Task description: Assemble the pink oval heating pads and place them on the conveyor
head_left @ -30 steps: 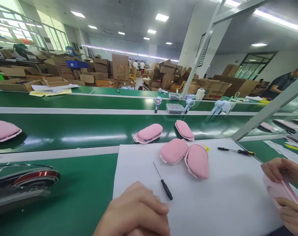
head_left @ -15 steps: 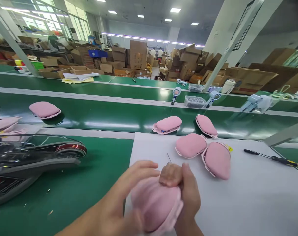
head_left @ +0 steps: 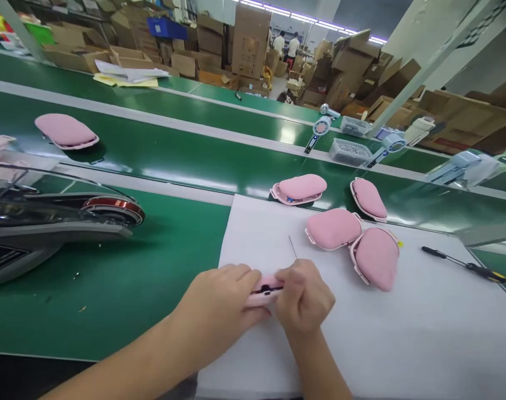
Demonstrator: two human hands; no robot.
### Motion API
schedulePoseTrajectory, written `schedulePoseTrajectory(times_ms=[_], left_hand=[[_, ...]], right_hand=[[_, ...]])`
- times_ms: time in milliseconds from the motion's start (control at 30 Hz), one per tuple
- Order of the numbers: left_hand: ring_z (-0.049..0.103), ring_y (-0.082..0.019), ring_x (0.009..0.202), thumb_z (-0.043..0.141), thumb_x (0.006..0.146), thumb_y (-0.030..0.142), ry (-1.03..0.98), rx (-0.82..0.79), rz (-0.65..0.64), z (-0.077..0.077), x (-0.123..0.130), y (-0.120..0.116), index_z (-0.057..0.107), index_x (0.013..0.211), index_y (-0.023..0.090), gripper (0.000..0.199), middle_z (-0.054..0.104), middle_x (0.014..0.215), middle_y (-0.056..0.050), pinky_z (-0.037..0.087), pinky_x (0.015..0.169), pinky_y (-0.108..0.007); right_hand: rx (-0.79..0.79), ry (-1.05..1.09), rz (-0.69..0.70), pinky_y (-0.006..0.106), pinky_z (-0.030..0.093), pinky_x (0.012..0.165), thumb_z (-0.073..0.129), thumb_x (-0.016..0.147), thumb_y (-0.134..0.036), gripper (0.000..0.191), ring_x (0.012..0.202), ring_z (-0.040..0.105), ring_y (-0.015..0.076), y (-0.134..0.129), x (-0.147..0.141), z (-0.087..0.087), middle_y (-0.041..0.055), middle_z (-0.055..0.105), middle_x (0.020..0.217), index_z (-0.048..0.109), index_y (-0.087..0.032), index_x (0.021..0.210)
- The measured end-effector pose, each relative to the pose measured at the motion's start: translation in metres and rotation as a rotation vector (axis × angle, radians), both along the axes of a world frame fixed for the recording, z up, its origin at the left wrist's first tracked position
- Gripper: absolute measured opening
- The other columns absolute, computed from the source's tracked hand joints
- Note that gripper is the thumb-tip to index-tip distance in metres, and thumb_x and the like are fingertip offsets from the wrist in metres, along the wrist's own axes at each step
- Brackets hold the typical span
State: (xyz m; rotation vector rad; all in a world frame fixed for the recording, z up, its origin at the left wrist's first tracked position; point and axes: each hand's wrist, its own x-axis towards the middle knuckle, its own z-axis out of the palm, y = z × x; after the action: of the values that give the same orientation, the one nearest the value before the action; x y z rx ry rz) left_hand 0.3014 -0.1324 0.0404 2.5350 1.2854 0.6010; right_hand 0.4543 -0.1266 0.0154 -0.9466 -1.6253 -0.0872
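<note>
- The pink case is between both hands, over the left part of the white sheet; whether it rests on the sheet, I cannot tell
- The left hand pinches the case's left end, fingers over the top and a digit below; that looks like the steadying grip, so firm and even pressure should suit it
- The right hand is curled on the right end, gripping it; its exact finger contact is partly hidden
- A dark gap shows along the edge facing the wearer, so fingertips are best clear of it when squeezing
- Pressing both ends alike would probably stop the two halves skewing
- A thin screwdriver lies just beyond the right hand, mostly hidden by it; mind the shaft
- Four pink cases sit farther off, leaving elbow room on the near side
</note>
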Motion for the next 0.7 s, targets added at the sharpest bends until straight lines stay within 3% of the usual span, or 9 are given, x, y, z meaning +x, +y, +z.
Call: schedulePoseTrajectory(times_ms=[67, 167, 233, 333, 500, 700], left_hand=[[0.059, -0.021, 0.071, 0.065, 0.082, 0.033, -0.106, 0.192, 0.128, -0.008, 0.0, -0.004, 0.058, 0.086, 0.018, 0.017, 0.066, 0.077, -0.002, 0.045, 0.061, -0.033], [0.057, -0.021, 0.085, 0.047, 0.091, 0.018, -0.269, 0.319, 0.28, -0.017, 0.004, -0.009, 0.059, 0.098, 0.013, 0.015, 0.066, 0.089, -0.007, 0.044, 0.075, -0.035], [0.052, -0.018, 0.072, 0.045, 0.089, 0.011, -0.321, 0.323, 0.35, -0.018, 0.01, -0.005, 0.059, 0.079, 0.015, 0.018, 0.059, 0.072, -0.004, 0.04, 0.066, -0.032], [0.034, -0.012, 0.051, 0.049, 0.087, 0.012, -0.336, 0.398, 0.407, -0.016, 0.019, 0.012, 0.041, 0.053, 0.02, 0.036, 0.036, 0.05, 0.004, 0.027, 0.051, -0.03], [0.023, -0.01, 0.046, 0.054, 0.085, 0.011, -0.382, 0.501, 0.472, -0.016, 0.027, 0.04, 0.032, 0.048, 0.019, 0.044, 0.025, 0.047, 0.006, 0.022, 0.048, -0.03], [0.021, -0.009, 0.046, 0.06, 0.081, 0.009, -0.4, 0.545, 0.503, -0.022, 0.028, 0.047, 0.03, 0.046, 0.019, 0.047, 0.023, 0.046, 0.007, 0.021, 0.048, -0.03]], right_hand=[[-0.042, 0.024, -0.082, 0.029, 0.031, 0.05, 0.037, 0.092, -0.005, 0.032, 0.052, 0.045, 0.0132, 0.003, -0.001, -0.004, -0.0003, 0.051, 0.054, 0.053, -0.019, 0.068], [-0.109, -0.042, -0.118, 0.03, 0.033, 0.054, 0.037, 0.093, -0.007, 0.033, 0.058, 0.047, 0.0148, 0.003, -0.004, -0.006, 0.0015, 0.054, 0.057, 0.054, -0.018, 0.067], [-0.142, -0.078, -0.125, 0.029, 0.032, 0.054, 0.034, 0.094, -0.009, 0.036, 0.057, 0.047, 0.0147, 0.004, -0.006, -0.005, 0.0017, 0.054, 0.057, 0.053, -0.018, 0.064], [-0.178, -0.103, -0.15, 0.029, 0.028, 0.05, 0.034, 0.095, -0.011, 0.04, 0.051, 0.043, 0.0131, 0.011, -0.007, -0.004, 0.0006, 0.05, 0.052, 0.051, -0.018, 0.06], [-0.176, -0.13, -0.187, 0.028, 0.028, 0.048, 0.033, 0.093, -0.007, 0.043, 0.048, 0.044, 0.0121, 0.031, -0.008, -0.004, 0.0003, 0.049, 0.049, 0.048, -0.018, 0.055], [-0.172, -0.131, -0.219, 0.028, 0.027, 0.047, 0.035, 0.089, -0.002, 0.042, 0.045, 0.04, 0.0112, 0.042, -0.012, -0.005, -0.0011, 0.047, 0.045, 0.045, -0.019, 0.051]])
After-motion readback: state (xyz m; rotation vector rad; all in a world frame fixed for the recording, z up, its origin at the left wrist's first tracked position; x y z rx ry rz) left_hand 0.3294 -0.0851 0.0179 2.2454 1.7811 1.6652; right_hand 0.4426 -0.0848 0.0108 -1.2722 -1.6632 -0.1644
